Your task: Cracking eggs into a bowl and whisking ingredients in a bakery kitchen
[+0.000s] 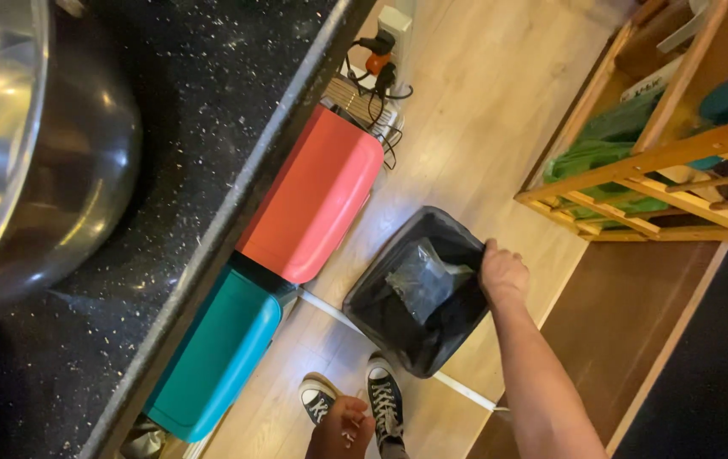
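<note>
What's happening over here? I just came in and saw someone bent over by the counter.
A person is standing on the wooden floor beside a dark speckled counter. The right hand grips the rim of a black bin lined with a black bag; a clear plastic bag lies inside. The left hand hangs near their sneakers, loosely curled, with nothing visible in it. A red bin and a teal bin sit against the counter.

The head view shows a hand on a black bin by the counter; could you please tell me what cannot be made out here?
- Black bin: its contents are dark; only a crumpled bag shows.
- Right hand: fingertips curl over the rim, hidden.
- Left hand: cut off by the bottom edge; whether it holds anything is unclear.
- Metal bowl: cropped at the left edge.
- Wooden shelf: its items are cropped at the right edge.
</note>
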